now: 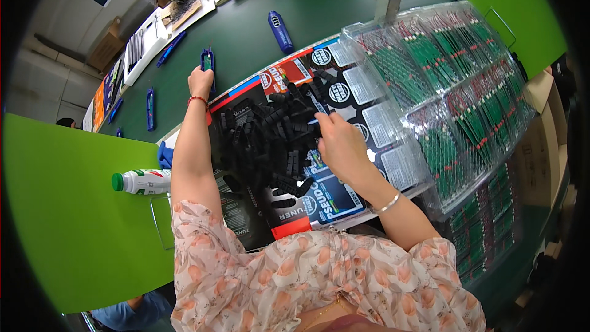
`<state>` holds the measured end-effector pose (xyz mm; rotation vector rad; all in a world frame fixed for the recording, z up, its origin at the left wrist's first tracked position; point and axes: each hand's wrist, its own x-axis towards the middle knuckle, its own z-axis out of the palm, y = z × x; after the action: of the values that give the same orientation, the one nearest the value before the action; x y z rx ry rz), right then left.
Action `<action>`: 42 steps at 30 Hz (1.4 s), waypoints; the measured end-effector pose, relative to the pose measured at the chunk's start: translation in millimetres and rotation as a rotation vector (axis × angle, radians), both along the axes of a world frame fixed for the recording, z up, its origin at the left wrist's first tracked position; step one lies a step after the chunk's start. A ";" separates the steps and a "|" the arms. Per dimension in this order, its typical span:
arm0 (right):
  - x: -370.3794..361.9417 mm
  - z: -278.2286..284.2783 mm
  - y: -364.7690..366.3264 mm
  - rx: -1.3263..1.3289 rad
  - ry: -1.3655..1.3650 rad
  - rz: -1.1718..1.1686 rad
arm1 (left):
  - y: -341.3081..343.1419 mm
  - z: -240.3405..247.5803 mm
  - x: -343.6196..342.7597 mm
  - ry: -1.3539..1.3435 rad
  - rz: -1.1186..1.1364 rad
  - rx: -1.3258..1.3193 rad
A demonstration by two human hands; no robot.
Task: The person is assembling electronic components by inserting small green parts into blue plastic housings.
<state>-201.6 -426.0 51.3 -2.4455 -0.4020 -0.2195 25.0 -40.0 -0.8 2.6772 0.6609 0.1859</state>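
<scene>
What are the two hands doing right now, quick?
Left hand: closed on a blue part on the table's far side.
Right hand: fingers curled in the black parts pile; whether it grips one cannot be told.

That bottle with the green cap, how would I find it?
Start at the big green panel on the left. The bottle lies on its side at the panel's right edge, just left of the person's left arm. It is white with a green cap, unlike the blue tools on the dark table.

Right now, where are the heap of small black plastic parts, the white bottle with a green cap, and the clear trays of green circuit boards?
heap of small black plastic parts [270,141], head view, heap's middle.
white bottle with a green cap [146,181], head view, white body.
clear trays of green circuit boards [455,92], head view, top tray.
</scene>
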 end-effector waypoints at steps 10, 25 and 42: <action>-20.2 11.4 -28.1 -0.072 0.066 -0.091 | -194.2 20.8 26.8 -0.355 -0.242 0.229; -15.2 32.6 -19.5 0.995 0.145 -0.167 | -182.5 110.0 -156.7 -0.101 -0.509 -1.626; -56.0 48.2 -8.1 0.695 -0.110 -0.008 | -241.9 80.8 -325.0 -0.108 -0.413 -1.742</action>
<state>-257.6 -434.1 99.4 -1.7567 -0.2979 -0.4198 -300.0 -282.0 79.9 1.0288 0.0354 -0.2645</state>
